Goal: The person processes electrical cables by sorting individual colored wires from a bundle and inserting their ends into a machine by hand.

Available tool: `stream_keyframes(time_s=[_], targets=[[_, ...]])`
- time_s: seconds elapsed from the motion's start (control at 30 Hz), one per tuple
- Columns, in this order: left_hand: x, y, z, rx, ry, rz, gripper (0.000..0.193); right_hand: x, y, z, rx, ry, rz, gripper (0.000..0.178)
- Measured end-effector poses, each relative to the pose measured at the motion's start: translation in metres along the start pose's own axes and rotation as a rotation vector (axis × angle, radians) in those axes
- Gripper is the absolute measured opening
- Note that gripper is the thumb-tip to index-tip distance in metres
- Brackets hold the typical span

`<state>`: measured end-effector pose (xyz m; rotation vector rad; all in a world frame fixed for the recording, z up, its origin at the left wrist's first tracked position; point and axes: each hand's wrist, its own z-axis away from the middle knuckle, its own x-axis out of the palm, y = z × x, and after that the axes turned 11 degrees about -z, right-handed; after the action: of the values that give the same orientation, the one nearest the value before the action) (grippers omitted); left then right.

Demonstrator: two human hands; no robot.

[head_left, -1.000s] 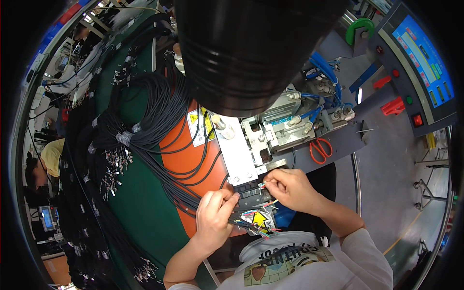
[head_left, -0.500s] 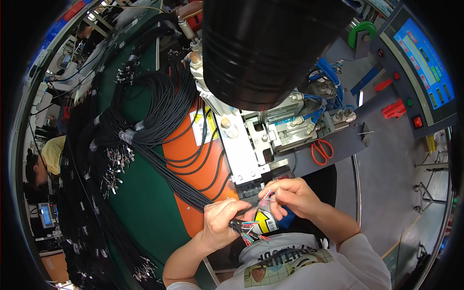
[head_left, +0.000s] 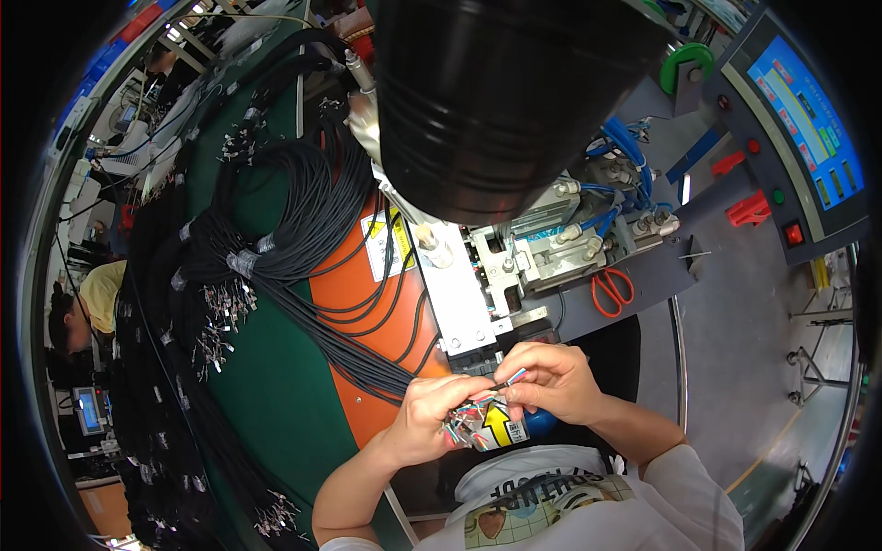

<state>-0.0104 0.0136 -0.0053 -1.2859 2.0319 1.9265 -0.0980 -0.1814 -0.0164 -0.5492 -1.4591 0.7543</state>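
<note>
My left hand (head_left: 424, 418) is closed round a bunch of thin black cables (head_left: 372, 369) near their stripped ends. Below its fingers, red, blue, green and white wire ends (head_left: 464, 424) fan out. My right hand (head_left: 556, 381) pinches one black cable close to its end, beside the left fingertips. Short coloured wires (head_left: 516, 376) poke out between the right thumb and finger. Just under both hands lies a label with a yellow arrow (head_left: 497, 424). The machine's black and silver front end (head_left: 473, 354) stands just beyond my fingers.
Coiled black cables (head_left: 303, 197) lie on the green mat (head_left: 266, 404) and orange plate (head_left: 367, 317). Red-handled scissors (head_left: 611, 291) rest on the grey machine table. A black cylinder (head_left: 514, 101) looms overhead. At right stands a control panel with a screen (head_left: 808, 119). Someone in yellow (head_left: 99, 294) is at far left.
My right hand has moved slightly and now pinches a cable end against the bunch. My left hand has shifted a little right, and the wire ends below it look more spread out.
</note>
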Motion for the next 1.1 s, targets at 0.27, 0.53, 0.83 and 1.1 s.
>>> stream_keyframes(time_s=[0.27, 0.53, 0.83, 1.1], targets=[[0.019, 0.018, 0.000, -0.133, 0.135, -0.324, 0.027, 0.007, 0.029, -0.003, -0.797, 0.067, 1.211, 0.035], [0.018, 0.013, -0.003, -0.091, 0.133, -0.310, 0.031, -0.014, 0.008, -0.004, -0.054, 0.043, 0.019, 0.018], [-0.003, 0.009, -0.009, -0.216, -0.082, 0.082, 0.021, -0.016, 0.003, -0.007, -0.018, -0.025, 0.033, 0.016], [-0.010, 0.010, -0.012, -0.358, -0.226, 0.311, 0.006, -0.022, -0.008, -0.009, 0.000, -0.101, 0.238, 0.017]])
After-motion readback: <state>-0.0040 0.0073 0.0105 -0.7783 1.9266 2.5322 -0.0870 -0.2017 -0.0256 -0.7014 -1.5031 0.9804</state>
